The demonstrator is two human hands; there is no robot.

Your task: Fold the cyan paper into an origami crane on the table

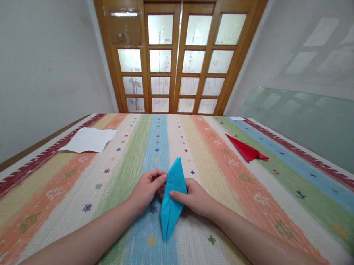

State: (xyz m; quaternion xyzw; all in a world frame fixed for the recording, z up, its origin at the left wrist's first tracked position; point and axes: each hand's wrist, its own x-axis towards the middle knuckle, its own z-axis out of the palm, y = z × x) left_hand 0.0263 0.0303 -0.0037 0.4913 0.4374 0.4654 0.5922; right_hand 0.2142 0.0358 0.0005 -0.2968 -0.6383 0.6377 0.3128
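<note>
A bright blue folded paper (175, 181), shaped like a long diamond with pointed ends, is held upright over the middle of the table. Its lower half shows a slit down the centre that splits the near tip in two. My right hand (195, 196) grips it from the right, thumb across the front and the other fingers hidden behind. On the other side my left hand (150, 187) is closed, with thumb and curled fingers pinched at the paper's left edge. Some left fingertips are hidden behind the paper.
A striped, patterned cloth (123, 209) covers the table. To the right lies a red folded paper (248, 149); a white paper sheet (88, 139) lies at the left. A smaller white piece (236, 118) is at the far edge. Beyond stand wooden glazed doors (178, 56).
</note>
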